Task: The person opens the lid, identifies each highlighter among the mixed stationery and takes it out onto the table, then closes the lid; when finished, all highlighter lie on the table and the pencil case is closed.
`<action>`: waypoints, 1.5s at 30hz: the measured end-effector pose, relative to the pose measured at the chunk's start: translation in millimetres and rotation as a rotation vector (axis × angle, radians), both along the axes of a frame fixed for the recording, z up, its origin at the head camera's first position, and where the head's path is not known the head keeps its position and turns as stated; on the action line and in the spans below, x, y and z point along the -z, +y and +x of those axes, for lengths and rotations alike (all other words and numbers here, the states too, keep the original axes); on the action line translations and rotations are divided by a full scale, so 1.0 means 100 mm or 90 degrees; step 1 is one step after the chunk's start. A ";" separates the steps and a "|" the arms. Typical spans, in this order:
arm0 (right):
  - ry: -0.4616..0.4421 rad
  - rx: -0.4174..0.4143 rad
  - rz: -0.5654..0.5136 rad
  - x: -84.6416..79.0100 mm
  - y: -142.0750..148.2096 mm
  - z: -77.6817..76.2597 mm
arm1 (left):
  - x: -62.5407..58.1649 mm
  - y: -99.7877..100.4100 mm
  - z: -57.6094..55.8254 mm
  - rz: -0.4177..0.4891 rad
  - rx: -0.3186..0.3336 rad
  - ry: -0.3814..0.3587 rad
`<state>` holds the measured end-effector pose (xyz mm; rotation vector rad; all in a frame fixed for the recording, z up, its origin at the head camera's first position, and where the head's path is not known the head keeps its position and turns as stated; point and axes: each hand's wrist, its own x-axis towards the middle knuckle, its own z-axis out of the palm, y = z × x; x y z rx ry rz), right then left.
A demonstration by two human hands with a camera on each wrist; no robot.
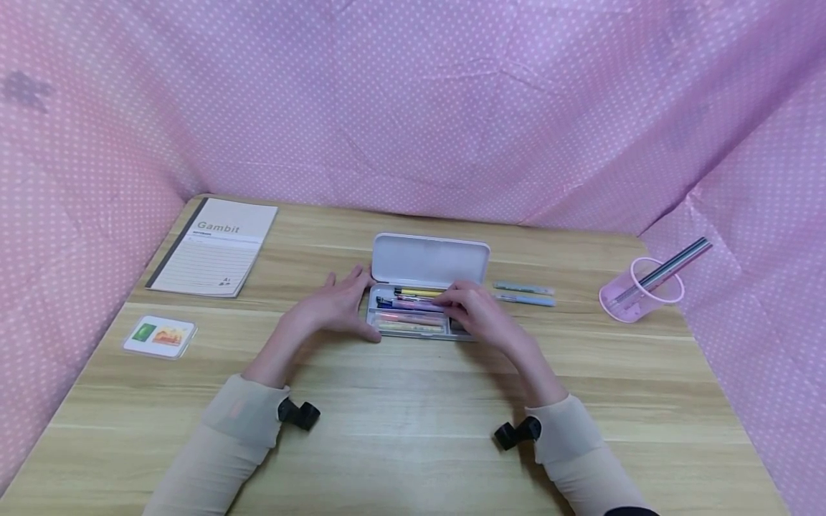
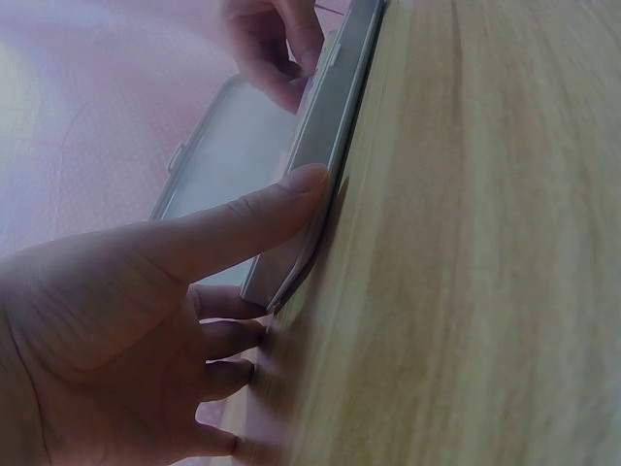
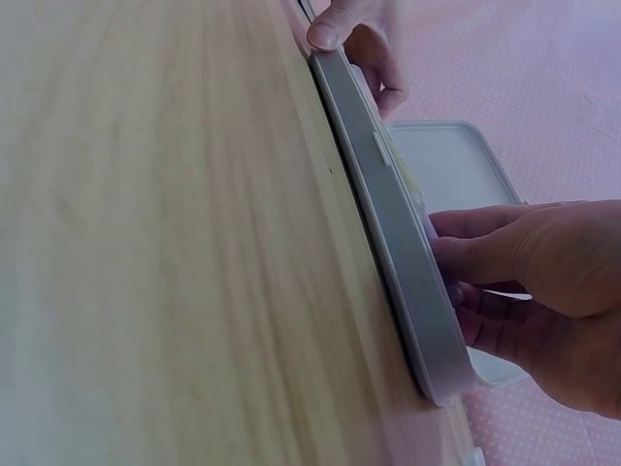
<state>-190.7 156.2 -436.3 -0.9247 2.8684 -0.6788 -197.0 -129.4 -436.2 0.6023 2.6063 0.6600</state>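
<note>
A white pencil case lies with its lid raised on the table. Inside are several pens, among them a yellow pen at the back. My right hand reaches into the case and pinches the right end of a lilac pen, which lies along the case; the fingertips hide that end. My left hand is spread at the left end of the case. In the left wrist view its thumb presses the front wall, while the other fingertips stay low by the corner.
Two light blue pens lie right of the case. A pink mesh cup holding dark pencils leans at the far right. At left are a notebook and a small clear box with colourful pictures. Pink dotted cloth surrounds the table.
</note>
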 end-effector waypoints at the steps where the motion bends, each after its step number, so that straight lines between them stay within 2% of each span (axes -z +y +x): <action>1: -0.001 0.000 -0.003 0.00 0.00 0.00 | 0.00 0.00 0.00 -0.002 0.000 0.000; 10: -0.004 0.006 -0.059 -0.04 0.16 -0.03 | -0.02 0.01 0.01 -0.004 -0.002 -0.001; 15: 0.028 0.003 -0.082 -0.07 0.43 -0.05 | -0.01 0.00 0.00 -0.006 -0.002 -0.001; 21: 0.024 0.015 -0.113 -0.08 0.84 -0.03 | -0.01 -0.02 0.01 -0.007 -0.006 -0.003; 24: 0.027 0.022 -0.108 -0.08 1.03 -0.02 | -0.01 -0.03 0.02 -0.007 -0.007 -0.005; 29: 0.065 0.047 -0.078 -0.07 1.31 0.01 | 0.00 -0.02 0.01 -0.005 -0.003 -0.001; 33: 0.059 0.077 -0.063 -0.05 1.49 0.04 | -0.01 0.00 0.00 -0.004 0.000 0.006; 38: 0.041 0.095 -0.066 -0.02 1.60 0.05 | -0.03 0.00 0.01 -0.006 0.002 0.004; 45: 0.072 0.095 -0.034 0.02 1.64 0.04 | -0.04 0.01 0.00 -0.009 0.005 -0.001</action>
